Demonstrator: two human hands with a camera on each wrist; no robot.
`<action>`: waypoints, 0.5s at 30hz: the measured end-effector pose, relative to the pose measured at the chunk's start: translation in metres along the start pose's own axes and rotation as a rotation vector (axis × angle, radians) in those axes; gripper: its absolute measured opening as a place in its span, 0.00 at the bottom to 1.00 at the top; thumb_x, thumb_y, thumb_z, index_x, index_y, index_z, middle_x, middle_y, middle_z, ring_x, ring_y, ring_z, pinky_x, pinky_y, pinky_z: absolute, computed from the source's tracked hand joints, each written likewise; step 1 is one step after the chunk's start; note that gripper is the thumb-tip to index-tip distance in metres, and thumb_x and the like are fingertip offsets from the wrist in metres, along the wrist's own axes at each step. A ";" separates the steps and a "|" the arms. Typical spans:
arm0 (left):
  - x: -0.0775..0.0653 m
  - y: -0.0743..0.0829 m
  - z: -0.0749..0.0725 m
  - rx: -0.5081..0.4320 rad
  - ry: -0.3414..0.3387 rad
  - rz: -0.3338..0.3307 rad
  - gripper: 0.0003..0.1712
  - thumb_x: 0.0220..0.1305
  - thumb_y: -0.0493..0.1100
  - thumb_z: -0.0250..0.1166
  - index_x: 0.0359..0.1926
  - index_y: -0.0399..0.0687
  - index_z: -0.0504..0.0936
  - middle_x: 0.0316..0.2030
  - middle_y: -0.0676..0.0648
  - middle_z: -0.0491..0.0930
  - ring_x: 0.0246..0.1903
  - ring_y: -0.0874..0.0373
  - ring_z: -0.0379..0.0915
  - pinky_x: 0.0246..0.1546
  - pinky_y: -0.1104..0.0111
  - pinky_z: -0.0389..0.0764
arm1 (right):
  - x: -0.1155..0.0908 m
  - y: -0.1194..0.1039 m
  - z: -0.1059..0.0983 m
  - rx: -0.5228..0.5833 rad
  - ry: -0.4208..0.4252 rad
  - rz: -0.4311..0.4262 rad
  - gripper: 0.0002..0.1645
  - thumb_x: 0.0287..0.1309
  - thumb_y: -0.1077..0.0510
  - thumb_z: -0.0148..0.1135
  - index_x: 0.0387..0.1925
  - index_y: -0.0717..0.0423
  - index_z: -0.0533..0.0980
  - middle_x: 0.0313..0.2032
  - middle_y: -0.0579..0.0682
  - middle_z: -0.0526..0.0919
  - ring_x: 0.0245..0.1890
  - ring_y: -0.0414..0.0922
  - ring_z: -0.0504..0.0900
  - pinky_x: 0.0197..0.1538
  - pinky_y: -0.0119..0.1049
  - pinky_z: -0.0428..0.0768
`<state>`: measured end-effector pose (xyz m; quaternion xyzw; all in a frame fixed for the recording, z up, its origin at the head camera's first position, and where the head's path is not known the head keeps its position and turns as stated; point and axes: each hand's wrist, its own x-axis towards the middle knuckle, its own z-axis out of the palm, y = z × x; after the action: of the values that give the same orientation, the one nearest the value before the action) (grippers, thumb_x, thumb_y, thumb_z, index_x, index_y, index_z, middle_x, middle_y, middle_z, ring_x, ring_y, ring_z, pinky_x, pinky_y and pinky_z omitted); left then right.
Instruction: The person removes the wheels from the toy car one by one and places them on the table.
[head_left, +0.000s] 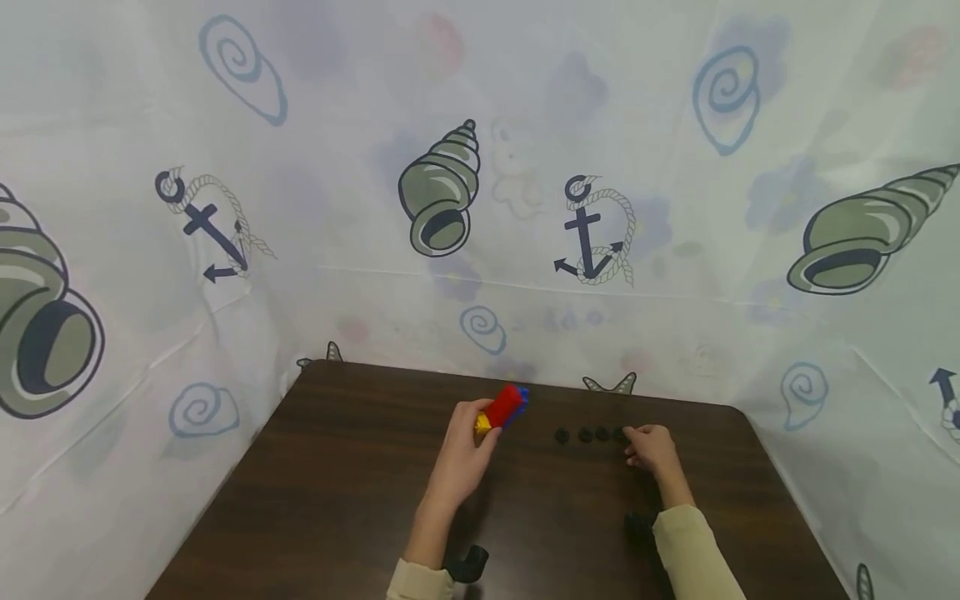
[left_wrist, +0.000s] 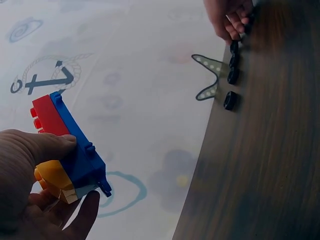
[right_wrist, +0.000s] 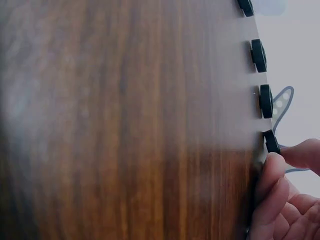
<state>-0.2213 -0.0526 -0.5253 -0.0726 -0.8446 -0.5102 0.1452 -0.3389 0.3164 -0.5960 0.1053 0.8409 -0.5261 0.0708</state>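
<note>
My left hand [head_left: 461, 450] grips a toy block vehicle [head_left: 504, 406] above the table. In the left wrist view, this vehicle has a blue base [left_wrist: 80, 160] with small side pegs, a red studded block [left_wrist: 51, 117] and a yellow block [left_wrist: 54, 175]; the thumb presses across its side. No wheels show on the base. My right hand [head_left: 652, 450] pinches a small black wheel [right_wrist: 271, 142] between thumb and fingertip, at the right end of a row of such wheels. Another black wheel [right_wrist: 266, 101] stands close beside it.
The other wheels of the row, such as the leftmost black wheel [head_left: 562, 435], lie spaced along the far part of the dark wooden table [head_left: 337, 467]. A white printed cloth [head_left: 360, 308] hangs behind the table and around its sides.
</note>
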 end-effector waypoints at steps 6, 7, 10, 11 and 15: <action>0.000 -0.005 -0.005 0.047 -0.044 0.026 0.26 0.75 0.41 0.70 0.69 0.50 0.75 0.62 0.46 0.76 0.60 0.52 0.77 0.68 0.51 0.81 | -0.015 -0.001 0.002 -0.026 0.084 -0.007 0.31 0.81 0.43 0.53 0.36 0.69 0.80 0.21 0.47 0.81 0.18 0.39 0.81 0.25 0.31 0.82; 0.001 -0.006 -0.008 0.061 -0.053 0.031 0.26 0.75 0.41 0.70 0.69 0.50 0.75 0.62 0.46 0.76 0.60 0.51 0.78 0.68 0.50 0.80 | -0.019 -0.003 0.003 -0.009 0.107 -0.015 0.32 0.81 0.42 0.52 0.37 0.68 0.80 0.21 0.47 0.81 0.18 0.40 0.81 0.25 0.32 0.82; 0.008 -0.006 -0.020 0.122 -0.070 0.059 0.25 0.74 0.41 0.71 0.68 0.50 0.76 0.60 0.46 0.77 0.59 0.51 0.78 0.67 0.49 0.81 | -0.030 -0.014 0.008 0.058 0.151 -0.083 0.33 0.84 0.42 0.49 0.42 0.70 0.80 0.23 0.48 0.82 0.21 0.40 0.81 0.29 0.33 0.82; 0.011 -0.006 -0.024 0.144 -0.076 0.064 0.25 0.74 0.41 0.71 0.68 0.50 0.76 0.60 0.46 0.77 0.58 0.51 0.78 0.66 0.49 0.82 | -0.032 -0.019 0.010 0.090 0.159 -0.106 0.32 0.84 0.42 0.49 0.43 0.70 0.80 0.24 0.48 0.82 0.21 0.40 0.81 0.30 0.34 0.83; 0.023 -0.002 -0.037 0.258 -0.109 0.100 0.25 0.74 0.42 0.72 0.67 0.51 0.78 0.58 0.47 0.78 0.56 0.52 0.77 0.64 0.50 0.84 | -0.043 -0.046 0.021 0.149 0.160 -0.258 0.28 0.85 0.44 0.51 0.46 0.67 0.80 0.27 0.52 0.82 0.23 0.46 0.82 0.31 0.37 0.84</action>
<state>-0.2371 -0.0865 -0.5035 -0.1229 -0.9051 -0.3847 0.1328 -0.3086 0.2731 -0.5549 0.0427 0.8089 -0.5818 -0.0725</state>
